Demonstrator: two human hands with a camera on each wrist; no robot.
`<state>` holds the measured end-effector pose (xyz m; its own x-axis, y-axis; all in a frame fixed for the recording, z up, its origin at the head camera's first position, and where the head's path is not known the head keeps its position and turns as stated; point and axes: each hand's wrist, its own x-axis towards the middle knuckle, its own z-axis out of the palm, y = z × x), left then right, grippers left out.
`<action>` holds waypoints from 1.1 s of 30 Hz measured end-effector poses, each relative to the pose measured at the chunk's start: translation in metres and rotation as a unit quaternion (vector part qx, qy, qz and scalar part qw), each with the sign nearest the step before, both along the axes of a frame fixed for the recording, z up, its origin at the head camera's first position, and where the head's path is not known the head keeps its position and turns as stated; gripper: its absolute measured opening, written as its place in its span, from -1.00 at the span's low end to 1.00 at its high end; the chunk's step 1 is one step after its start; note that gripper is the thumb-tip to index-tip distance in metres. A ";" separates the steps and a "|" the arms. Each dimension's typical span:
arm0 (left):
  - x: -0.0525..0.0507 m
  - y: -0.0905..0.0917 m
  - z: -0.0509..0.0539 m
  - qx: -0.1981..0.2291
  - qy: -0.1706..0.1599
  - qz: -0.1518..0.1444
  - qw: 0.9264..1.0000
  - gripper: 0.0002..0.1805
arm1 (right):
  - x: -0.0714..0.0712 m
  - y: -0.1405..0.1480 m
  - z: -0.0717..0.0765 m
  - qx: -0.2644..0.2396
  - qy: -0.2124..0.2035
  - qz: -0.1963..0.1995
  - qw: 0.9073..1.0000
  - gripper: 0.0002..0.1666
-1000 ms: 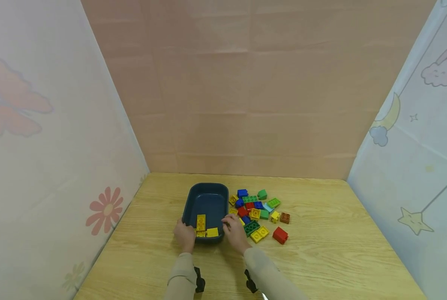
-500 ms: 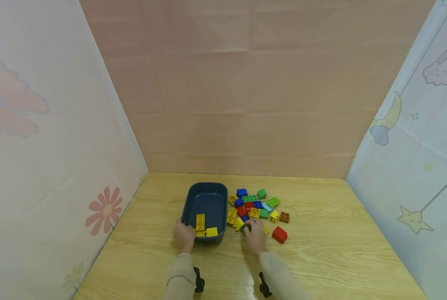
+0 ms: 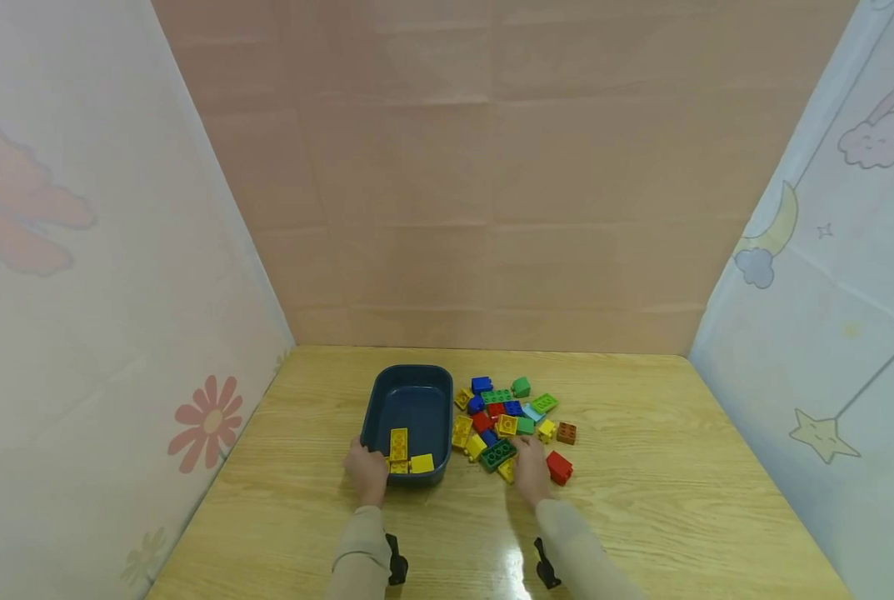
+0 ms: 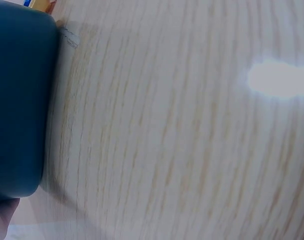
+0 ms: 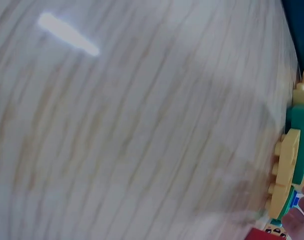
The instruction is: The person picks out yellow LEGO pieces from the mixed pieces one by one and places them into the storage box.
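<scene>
Blue tray [image 3: 411, 412]: being held by left grip [image 3: 367, 473] near its seven o'clock.
Right grip [image 3: 531, 468]: having fingers bent; its hold I cannot tell.
Dark green brick [image 3: 498, 455]: lying at nine o'clock from this nearer grip, long axis pointing two-to-eight.

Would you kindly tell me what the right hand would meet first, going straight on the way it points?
The right hand would probably meet the yellow brick just ahead; the dark green brick lies close beside its fingers, and depth leaves contact unclear.
</scene>
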<state>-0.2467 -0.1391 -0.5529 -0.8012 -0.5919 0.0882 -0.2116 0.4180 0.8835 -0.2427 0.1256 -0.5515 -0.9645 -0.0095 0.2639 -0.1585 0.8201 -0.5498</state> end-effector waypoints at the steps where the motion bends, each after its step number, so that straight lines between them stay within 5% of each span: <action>1: 0.000 0.000 0.000 0.001 0.000 -0.001 1.000 -0.54 | 0.000 0.001 0.001 0.001 -0.009 0.002 1.000 -0.57; 16: 0.000 0.000 0.001 -0.001 -0.005 -0.002 1.000 -0.55 | -0.002 0.007 0.001 0.044 -0.063 0.020 0.997 -0.55; 33: 0.000 0.000 0.000 0.003 -0.003 -0.001 1.000 -0.55 | -0.001 0.007 0.005 0.092 -0.075 0.006 0.993 -0.80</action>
